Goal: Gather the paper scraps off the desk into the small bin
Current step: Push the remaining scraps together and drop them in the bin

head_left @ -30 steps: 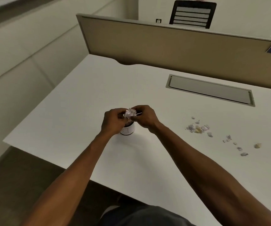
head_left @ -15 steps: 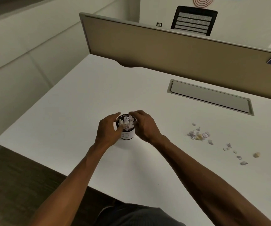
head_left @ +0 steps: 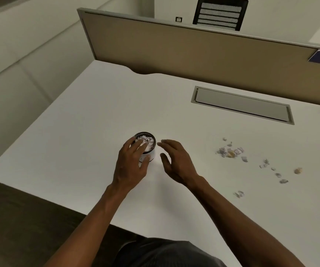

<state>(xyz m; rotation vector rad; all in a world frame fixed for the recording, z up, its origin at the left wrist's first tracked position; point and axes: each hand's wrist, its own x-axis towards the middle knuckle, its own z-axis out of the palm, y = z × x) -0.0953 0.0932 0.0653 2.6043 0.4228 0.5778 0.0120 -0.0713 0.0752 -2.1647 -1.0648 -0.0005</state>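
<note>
A small round bin [head_left: 151,149] with a dark rim and white wall stands on the white desk [head_left: 78,132], filled near its top with white paper scraps [head_left: 148,142]. My left hand [head_left: 133,164] lies over the bin's left side, fingers straight and pressing on the scraps inside, thumb against the wall. My right hand [head_left: 174,160] hovers just right of the bin, fingers relaxed and holding nothing. Several loose scraps [head_left: 229,152] lie in a cluster to the right, with more scattered pieces [head_left: 278,174] trailing further right and a pair of scraps [head_left: 239,194] nearer me.
A tan partition [head_left: 193,54] closes off the desk's far side. A grey cable flap [head_left: 242,105] is set into the desk at the back right. A black chair back [head_left: 219,13] shows beyond the partition. The desk's front edge runs diagonally at the lower left.
Both hands held a crumpled wad above the bin, then lowered it in. Now my right hand has drawn away to the right and my left hand presses on the scraps.
</note>
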